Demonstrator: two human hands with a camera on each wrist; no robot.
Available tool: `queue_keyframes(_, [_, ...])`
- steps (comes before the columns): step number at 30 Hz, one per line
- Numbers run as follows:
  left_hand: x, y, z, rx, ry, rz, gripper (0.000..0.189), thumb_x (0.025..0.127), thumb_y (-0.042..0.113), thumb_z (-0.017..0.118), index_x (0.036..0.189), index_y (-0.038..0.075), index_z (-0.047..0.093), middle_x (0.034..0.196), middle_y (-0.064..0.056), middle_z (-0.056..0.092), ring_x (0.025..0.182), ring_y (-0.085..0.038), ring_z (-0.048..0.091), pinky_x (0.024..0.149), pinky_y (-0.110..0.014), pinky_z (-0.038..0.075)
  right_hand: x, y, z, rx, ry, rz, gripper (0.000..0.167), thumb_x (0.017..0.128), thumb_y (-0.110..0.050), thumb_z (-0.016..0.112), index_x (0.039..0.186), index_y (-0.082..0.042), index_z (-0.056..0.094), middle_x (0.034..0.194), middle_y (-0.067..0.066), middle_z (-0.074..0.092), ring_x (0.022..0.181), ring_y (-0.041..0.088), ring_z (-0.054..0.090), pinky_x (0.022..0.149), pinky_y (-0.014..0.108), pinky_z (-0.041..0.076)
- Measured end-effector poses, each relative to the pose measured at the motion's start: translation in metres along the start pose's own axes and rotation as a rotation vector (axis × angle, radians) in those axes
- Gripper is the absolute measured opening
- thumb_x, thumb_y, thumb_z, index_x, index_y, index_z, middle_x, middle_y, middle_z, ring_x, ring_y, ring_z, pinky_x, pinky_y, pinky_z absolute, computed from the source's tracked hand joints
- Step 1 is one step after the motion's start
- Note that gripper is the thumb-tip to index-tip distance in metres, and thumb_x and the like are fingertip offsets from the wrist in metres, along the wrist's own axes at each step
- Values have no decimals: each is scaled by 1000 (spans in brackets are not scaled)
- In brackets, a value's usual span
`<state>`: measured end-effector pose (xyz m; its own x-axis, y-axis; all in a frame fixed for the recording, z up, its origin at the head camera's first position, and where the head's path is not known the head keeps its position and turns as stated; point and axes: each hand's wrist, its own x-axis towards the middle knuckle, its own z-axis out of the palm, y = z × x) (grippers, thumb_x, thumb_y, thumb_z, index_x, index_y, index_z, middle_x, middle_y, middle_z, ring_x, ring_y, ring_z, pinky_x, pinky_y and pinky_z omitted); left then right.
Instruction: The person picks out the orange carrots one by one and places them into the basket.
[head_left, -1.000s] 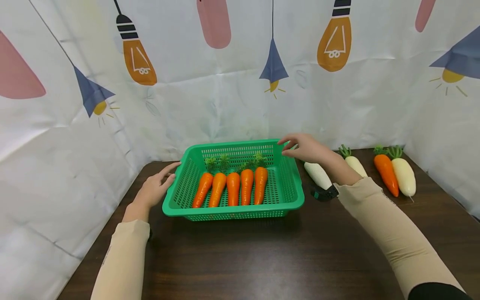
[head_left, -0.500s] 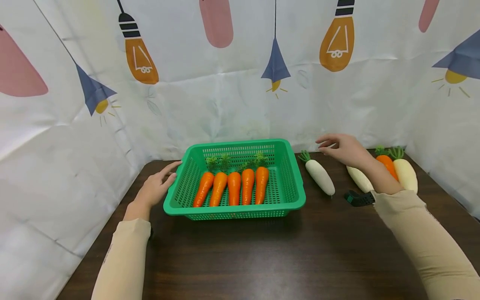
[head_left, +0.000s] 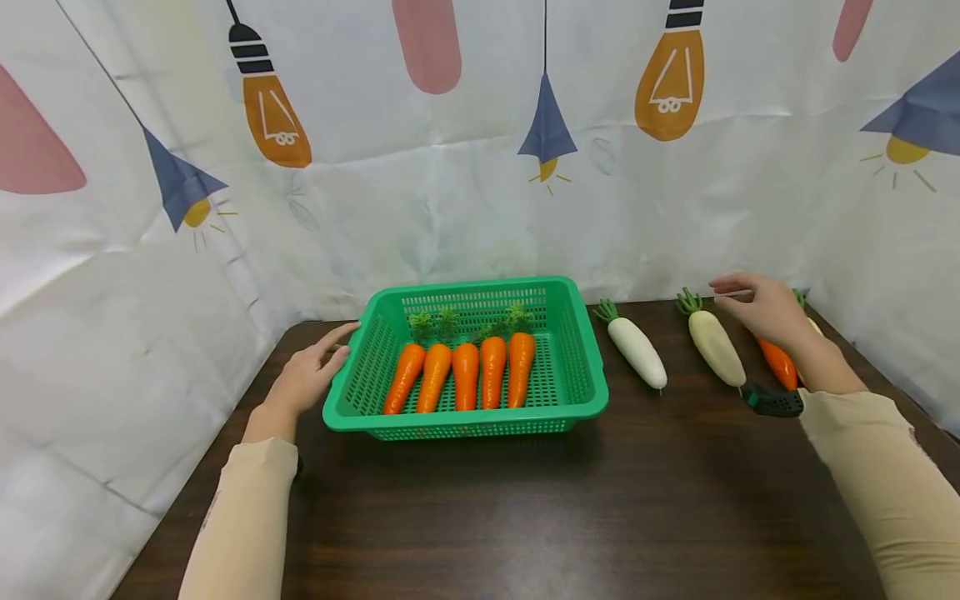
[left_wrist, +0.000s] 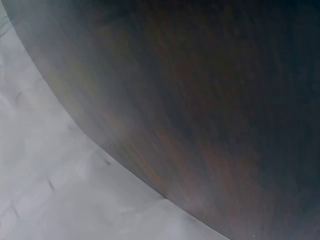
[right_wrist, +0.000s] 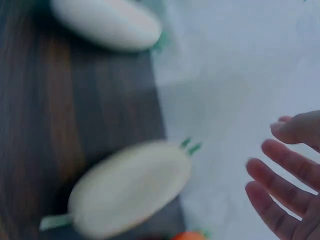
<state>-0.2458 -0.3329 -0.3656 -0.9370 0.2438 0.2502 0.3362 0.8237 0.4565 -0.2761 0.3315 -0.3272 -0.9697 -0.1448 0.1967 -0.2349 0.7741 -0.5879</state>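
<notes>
Several orange carrots (head_left: 466, 375) lie side by side in a green plastic basket (head_left: 465, 419), leafy tops toward the back. At the basket's left rim, my left hand (head_left: 300, 383) rests with its fingers extended. My right hand (head_left: 772, 317) hovers at the right over a loose carrot (head_left: 777, 363), fingers slightly bent and holding nothing. That hand partly hides the carrot and another white radish (head_left: 815, 327) behind it. In the right wrist view, the fingers of my right hand (right_wrist: 287, 187) are spread beside a blurred cream-coloured radish (right_wrist: 132, 187).
Two white radishes lie between basket and right hand: one (head_left: 637, 350) close to the basket, the other (head_left: 716, 346) nearer the hand. A patterned cloth (head_left: 480, 208) hangs behind the dark wooden table (head_left: 465, 517). The left wrist view shows only table and cloth.
My right hand has moved from the basket's right rim across the radishes to the far right, uncovering two of them. My left hand stays at the left rim.
</notes>
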Motion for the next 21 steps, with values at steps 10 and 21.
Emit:
queue_keyframes(10, [1, -1, 1, 12, -2, -12, 54, 112, 40, 39, 161, 17, 36, 132, -31, 61, 114, -49, 61, 88, -66, 48, -14, 59, -1, -51, 70, 148, 44, 108, -16, 45, 142, 11, 45, 140, 41, 44, 122, 61, 43, 90, 69, 43])
queue_keyframes(21, [1, 0, 0, 2, -3, -19, 53, 112, 39, 39, 161, 18, 36, 131, -31, 61, 113, -49, 61, 86, -65, 49, -15, 71, 0, -81, 92, 207, 43, 103, -7, 52, 141, 13, 44, 136, 46, 40, 119, 61, 44, 86, 67, 47])
